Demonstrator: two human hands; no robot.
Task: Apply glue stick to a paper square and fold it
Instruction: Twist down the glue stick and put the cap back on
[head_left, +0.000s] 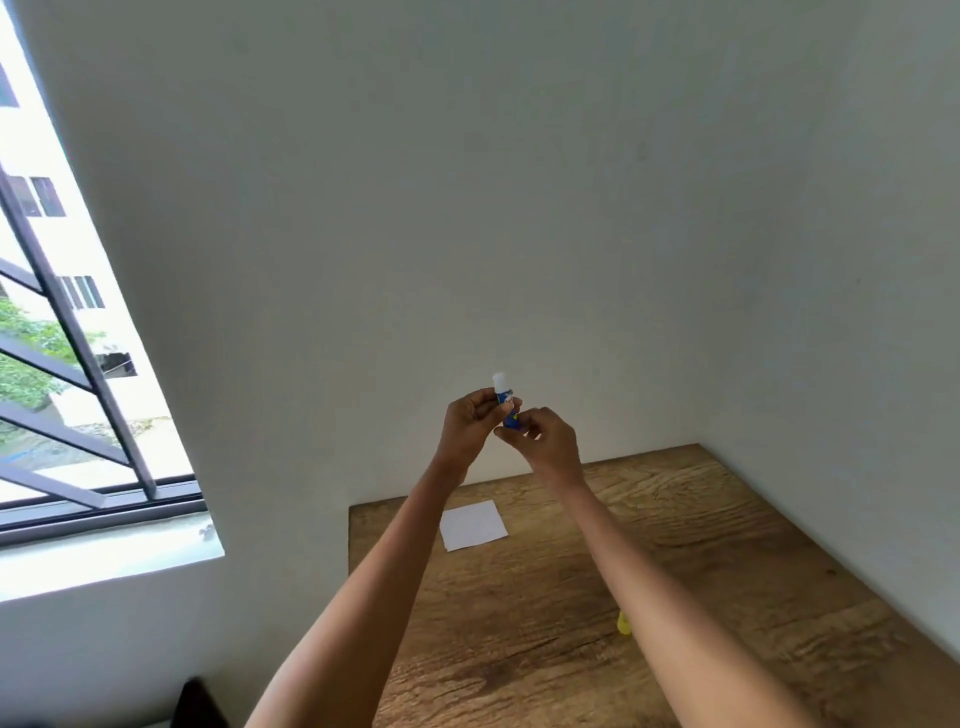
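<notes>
Both hands raised above the tabletop (675, 519), left hand (470, 418) and right hand (545, 441) clamped on an upright glue stick (505, 402), white tip up, paper square (472, 525) flat on the wood below, yellow cap (623, 623) beside the right forearm

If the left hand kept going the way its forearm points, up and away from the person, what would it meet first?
Probably the wall. The left hand holds the glue stick in the air with the right hand, above the table's far edge. Nothing else shows in that line, though depth is hard to judge.
</notes>
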